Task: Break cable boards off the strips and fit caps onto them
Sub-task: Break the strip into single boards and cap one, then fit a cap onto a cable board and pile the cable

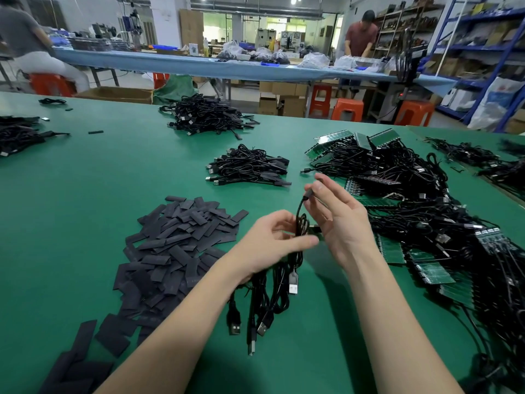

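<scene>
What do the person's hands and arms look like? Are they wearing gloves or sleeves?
No gloves and no sleeves in view. The left hand and right hand are bare, with forearms bare to the picture's edge. No rings, watch or wristbands show.

A factory assembly hall: long green bench [85,180] heaped with black cables [210,113], blue storage shelves [483,46], orange stools [348,109], cardboard boxes [115,94], workers at another bench [170,62].
</scene>
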Demonstrator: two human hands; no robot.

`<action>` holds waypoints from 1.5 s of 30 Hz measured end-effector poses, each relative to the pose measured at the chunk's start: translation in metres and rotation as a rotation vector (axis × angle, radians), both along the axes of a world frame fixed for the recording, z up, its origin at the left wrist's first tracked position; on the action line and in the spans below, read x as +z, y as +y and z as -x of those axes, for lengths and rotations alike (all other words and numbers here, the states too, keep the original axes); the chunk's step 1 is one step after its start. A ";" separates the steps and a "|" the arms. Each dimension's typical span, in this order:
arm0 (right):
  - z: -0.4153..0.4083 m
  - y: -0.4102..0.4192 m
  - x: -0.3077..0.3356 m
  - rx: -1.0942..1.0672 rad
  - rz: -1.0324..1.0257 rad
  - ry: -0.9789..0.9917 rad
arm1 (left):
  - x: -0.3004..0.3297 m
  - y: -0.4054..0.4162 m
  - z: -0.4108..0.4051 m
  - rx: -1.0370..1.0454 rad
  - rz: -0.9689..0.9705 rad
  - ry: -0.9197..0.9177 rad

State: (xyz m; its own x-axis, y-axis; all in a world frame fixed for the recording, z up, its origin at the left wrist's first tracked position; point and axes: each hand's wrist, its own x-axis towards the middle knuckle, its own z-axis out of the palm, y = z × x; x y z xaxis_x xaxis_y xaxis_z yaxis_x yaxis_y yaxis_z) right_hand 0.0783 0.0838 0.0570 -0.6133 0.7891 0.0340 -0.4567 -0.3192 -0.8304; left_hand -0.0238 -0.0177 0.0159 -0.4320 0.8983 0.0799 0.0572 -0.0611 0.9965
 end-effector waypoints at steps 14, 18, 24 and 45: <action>0.016 0.004 -0.045 -0.186 -0.379 -0.579 | 0.064 0.061 0.101 0.355 0.421 1.006; 0.021 0.001 -0.054 -0.207 -0.629 -0.707 | 0.049 0.069 0.120 0.502 0.675 1.353; 0.020 0.004 -0.056 -0.205 -0.616 -0.694 | 0.023 0.068 0.129 0.394 0.671 1.136; 0.021 -0.001 -0.028 0.152 -1.065 -1.192 | -0.009 0.022 0.029 0.457 0.203 0.461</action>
State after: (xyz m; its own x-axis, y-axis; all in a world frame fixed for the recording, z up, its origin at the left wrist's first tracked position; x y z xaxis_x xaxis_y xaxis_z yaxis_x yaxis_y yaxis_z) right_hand 0.0576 0.0830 0.0286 -0.7574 0.6522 -0.0297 0.5629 0.6292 -0.5360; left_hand -0.0532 0.0041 0.0068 -0.7343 0.6499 0.1961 0.4546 0.2562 0.8531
